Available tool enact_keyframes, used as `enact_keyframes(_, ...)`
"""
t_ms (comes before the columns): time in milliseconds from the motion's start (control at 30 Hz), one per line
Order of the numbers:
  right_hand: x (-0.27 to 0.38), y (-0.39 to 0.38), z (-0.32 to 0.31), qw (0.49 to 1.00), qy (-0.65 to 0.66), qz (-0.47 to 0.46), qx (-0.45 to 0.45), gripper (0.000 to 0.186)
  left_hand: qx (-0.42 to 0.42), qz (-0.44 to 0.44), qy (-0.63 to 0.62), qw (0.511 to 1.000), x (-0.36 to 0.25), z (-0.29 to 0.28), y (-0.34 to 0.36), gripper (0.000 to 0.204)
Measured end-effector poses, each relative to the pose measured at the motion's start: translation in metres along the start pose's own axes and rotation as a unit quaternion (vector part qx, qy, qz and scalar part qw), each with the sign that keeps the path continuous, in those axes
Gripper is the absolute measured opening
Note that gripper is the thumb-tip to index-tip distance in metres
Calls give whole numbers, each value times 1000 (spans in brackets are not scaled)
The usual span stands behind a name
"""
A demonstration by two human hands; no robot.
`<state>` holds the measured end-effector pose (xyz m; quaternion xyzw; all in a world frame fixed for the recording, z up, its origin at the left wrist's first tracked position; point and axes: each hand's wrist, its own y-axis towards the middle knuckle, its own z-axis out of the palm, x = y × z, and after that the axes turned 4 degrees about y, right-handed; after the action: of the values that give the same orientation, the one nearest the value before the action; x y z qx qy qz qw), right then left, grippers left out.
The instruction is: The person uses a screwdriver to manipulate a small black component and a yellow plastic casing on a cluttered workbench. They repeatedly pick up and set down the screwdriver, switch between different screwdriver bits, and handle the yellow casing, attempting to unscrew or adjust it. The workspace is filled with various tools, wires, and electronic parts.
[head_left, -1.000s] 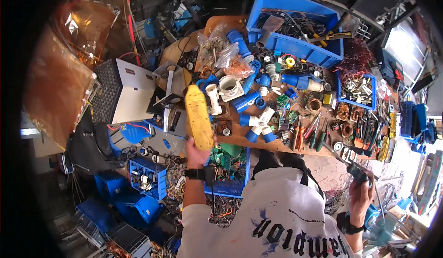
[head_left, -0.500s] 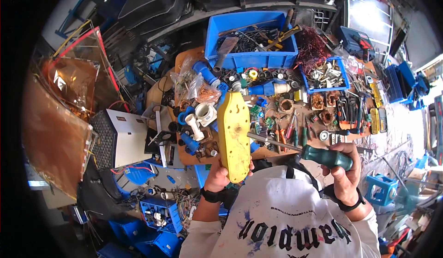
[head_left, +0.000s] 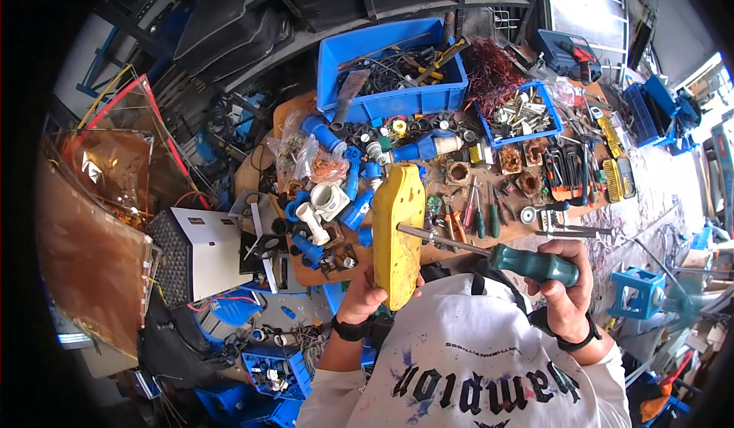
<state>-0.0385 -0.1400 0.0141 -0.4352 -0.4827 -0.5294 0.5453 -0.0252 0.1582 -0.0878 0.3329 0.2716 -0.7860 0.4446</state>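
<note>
My left hand (head_left: 362,294) grips the lower end of a long yellow plastic casing (head_left: 397,267), which stands nearly upright in front of my chest. Scuffs and small holes mark its broad face. On the right, my right hand (head_left: 566,290) is wrapped around the dark green handle of a large screwdriver (head_left: 535,265). The screwdriver's metal shaft points left, and its tip reaches the middle of the casing's face; whether it sits in a hole I cannot tell.
A cluttered wooden workbench (head_left: 489,250) lies beyond my hands. On it are a blue crate (head_left: 390,105) of cables, a small blue tray (head_left: 527,135) of metal parts, blue plugs (head_left: 428,147) and several hand tools. A white-sided box (head_left: 210,252) stands left.
The casing has turned and tilted, showing more of its side edge. The screwdriver's tip now lies over the casing's face instead of beside its right edge. My view has shifted slightly.
</note>
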Motion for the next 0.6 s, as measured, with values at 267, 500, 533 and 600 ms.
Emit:
enact_keyframes(267, -13, 14, -3, 971, 203, 124, -1, 47, -22, 0, 53, 998, -6, -5, -12, 82)
enact_keyframes(500, -53, 20, -20, 851, 455, 263, 19, 32, -20, -14, -68, 997, 7, -34, -31, 90)
enact_keyframes(533, -55, 18, -22, 834, 472, 284, 22, 32, -28, -6, -80, 996, 12, -40, -34, 89)
enact_keyframes(600, -60, 16, -24, 818, 487, 304, 22, 34, -28, -4, -84, 996, 21, -60, -43, 89)
